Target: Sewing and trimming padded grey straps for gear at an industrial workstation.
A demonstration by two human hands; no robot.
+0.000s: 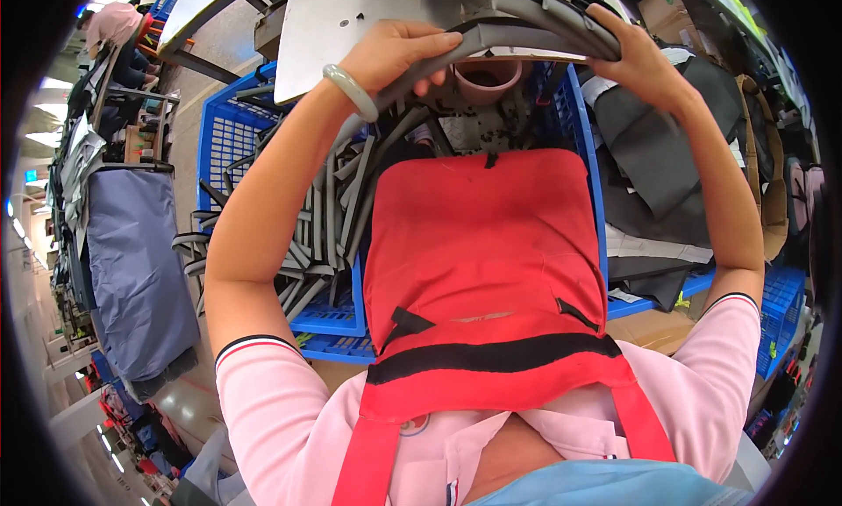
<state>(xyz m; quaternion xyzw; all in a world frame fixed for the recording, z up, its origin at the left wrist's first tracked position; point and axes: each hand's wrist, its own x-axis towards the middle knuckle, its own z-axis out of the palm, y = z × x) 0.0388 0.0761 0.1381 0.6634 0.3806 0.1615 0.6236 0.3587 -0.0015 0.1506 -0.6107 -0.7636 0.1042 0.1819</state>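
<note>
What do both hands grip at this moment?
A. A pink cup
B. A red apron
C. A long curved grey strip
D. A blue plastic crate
C: the left hand and the right hand each close on an end of the grey strip, which arches between them above the pink cup and the blue crate.
</note>
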